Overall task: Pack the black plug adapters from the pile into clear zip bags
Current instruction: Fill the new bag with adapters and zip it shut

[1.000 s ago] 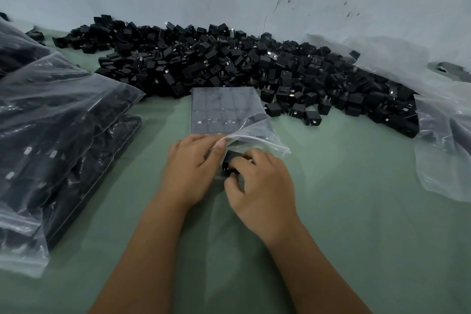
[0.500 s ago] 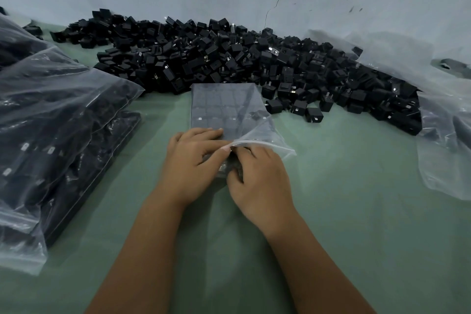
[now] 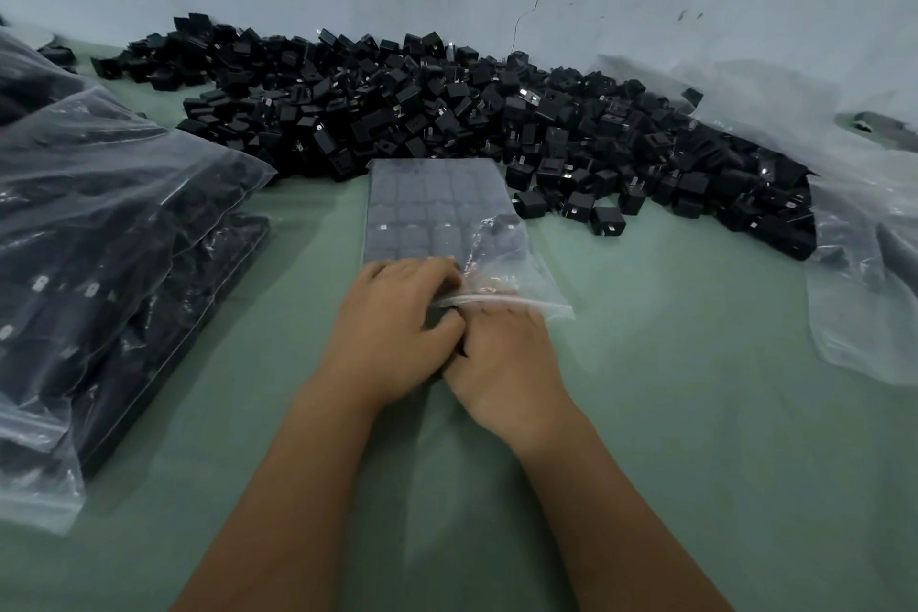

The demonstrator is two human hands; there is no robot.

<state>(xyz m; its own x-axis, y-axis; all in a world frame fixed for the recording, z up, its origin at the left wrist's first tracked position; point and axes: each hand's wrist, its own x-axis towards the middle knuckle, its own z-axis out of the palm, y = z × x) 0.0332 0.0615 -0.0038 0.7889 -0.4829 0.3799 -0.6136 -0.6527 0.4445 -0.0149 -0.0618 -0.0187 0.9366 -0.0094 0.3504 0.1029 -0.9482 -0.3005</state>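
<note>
Both hands at mouth of zip bag (image 3: pixel 437 209): left hand (image 3: pixel 392 328) fingers curled over near row; right hand (image 3: pixel 501 358) grip hidden under the flap, cannot tell. Judgement: seat last adapter flush with rows before sealing.

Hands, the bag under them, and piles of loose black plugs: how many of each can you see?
Hands: 2, the left hand and the right hand
Bag being filled: 1
Pile of loose adapters: 1
Total: 4
The full bags stacked on the left overlap too much to count.
</note>
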